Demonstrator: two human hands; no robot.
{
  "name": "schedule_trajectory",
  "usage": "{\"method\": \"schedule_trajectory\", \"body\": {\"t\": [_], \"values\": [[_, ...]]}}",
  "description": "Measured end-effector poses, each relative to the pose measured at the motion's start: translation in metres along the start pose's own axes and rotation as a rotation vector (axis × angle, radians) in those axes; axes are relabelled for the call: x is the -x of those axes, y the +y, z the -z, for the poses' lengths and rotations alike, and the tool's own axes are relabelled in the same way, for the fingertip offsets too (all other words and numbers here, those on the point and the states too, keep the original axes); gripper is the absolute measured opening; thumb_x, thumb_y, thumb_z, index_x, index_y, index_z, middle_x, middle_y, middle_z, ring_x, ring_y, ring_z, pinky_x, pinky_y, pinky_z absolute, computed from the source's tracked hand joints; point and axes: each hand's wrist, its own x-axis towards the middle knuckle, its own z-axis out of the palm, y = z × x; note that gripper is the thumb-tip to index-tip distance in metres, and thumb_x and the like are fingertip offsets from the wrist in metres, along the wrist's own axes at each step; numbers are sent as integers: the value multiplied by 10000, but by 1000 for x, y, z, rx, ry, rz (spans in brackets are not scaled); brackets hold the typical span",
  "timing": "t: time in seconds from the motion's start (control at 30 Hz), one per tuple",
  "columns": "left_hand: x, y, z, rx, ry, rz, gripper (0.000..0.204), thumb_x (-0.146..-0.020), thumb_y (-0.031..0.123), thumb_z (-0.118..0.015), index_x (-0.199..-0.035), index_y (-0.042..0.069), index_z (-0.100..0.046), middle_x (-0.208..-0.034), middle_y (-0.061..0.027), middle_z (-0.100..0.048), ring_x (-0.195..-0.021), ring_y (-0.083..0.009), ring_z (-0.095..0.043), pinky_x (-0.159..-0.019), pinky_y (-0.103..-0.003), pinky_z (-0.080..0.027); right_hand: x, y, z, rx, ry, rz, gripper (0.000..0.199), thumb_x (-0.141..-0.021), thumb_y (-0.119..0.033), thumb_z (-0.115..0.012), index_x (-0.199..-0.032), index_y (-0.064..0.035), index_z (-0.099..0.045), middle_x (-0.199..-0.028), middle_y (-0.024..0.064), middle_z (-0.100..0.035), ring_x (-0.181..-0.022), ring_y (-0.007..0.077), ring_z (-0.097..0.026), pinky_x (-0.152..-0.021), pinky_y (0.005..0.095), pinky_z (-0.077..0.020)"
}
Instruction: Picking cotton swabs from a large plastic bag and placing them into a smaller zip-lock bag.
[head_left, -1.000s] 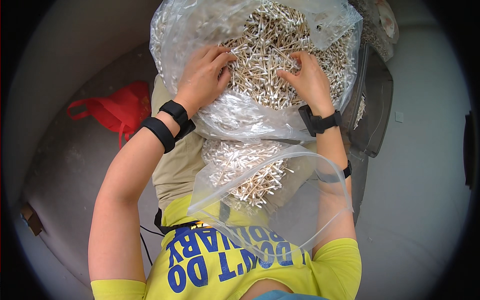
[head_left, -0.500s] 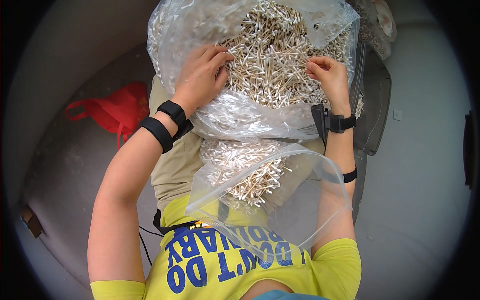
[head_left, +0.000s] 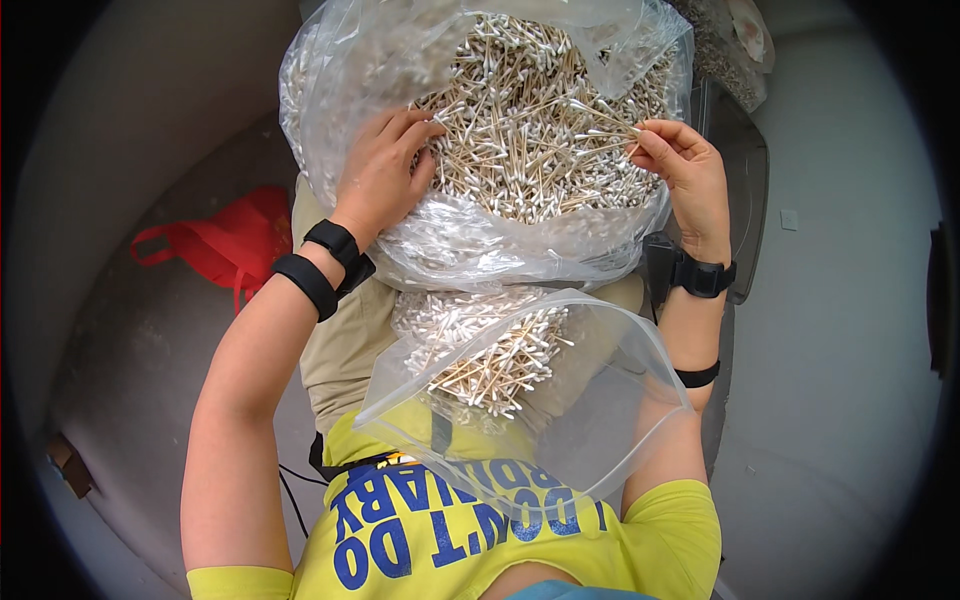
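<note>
Right hand (head_left: pixel 690 180) moved rightward, pinching cotton swabs (head_left: pixel 612 121); left hand (head_left: pixel 382 175) at large bag (head_left: pixel 480 242), cannot tell if gripping.

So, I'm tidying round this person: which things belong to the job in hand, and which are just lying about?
In the job:
big bag, left hand at its opening
swabs, a few pinched in the right hand
zip bag on the lap, swabs inside

Apparently lying about:
red bag
grey tub
far bag, untouched, though possibly related
</note>
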Motion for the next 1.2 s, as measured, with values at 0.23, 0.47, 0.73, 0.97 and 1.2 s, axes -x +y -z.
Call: {"method": "schedule_trajectory", "body": {"t": [0.23,0.47,0.73,0.97,1.2], "values": [[-1,2,1,0,7,-11,243,-849,79,-604,-1084,105,-662,-1215,-71,-624,-1171,-313,-544,-1005,-427,-434,31,-37,-5,-49,-84,87,157,-914,-71,-688,-1035,30,-681,-913,95,-709,-820,145,-698,-765,257,-579],[0,1,2,18,-14,8,247,-850,82,-604,-1089,105,-662,-1222,-73,-623,-1181,-315,-538,-1017,-427,-427,77,-86,-30,-31,-444,338,175,-759,121,-719,-915,50,-685,-916,146,-694,-826,201,-689,-739,291,-559],[-1,2,0,5,-13,5,255,-853,89,-602,-1100,108,-663,-1228,-76,-621,-1195,-312,-530,-1023,-422,-422,93,-105,-46,352,-660,548,188,-665,32,-773,-840,-17,-729,-840,94,-723,-750,224,-721,-625,288,-561],[0,0,2,-5,-23,-7,253,-853,89,-601,-1098,109,-661,-1230,-77,-619,-1187,-311,-533,-1016,-420,-424,117,-112,-52,346,-674,875,187,-742,-136,-652,-831,13,-721,-830,101,-717,-694,216,-716,-628,260,-584],[3,-1,9,-33,-26,11,272,-842,86,-603,-1106,114,-660,-1229,-81,-618,-1193,-321,-530,-1027,-431,-413,80,-75,-9,22,-499,706,196,-955,-187,-617,-956,-3,-685,-942,107,-691,-756,136,-650,-596,242,-502]]}}
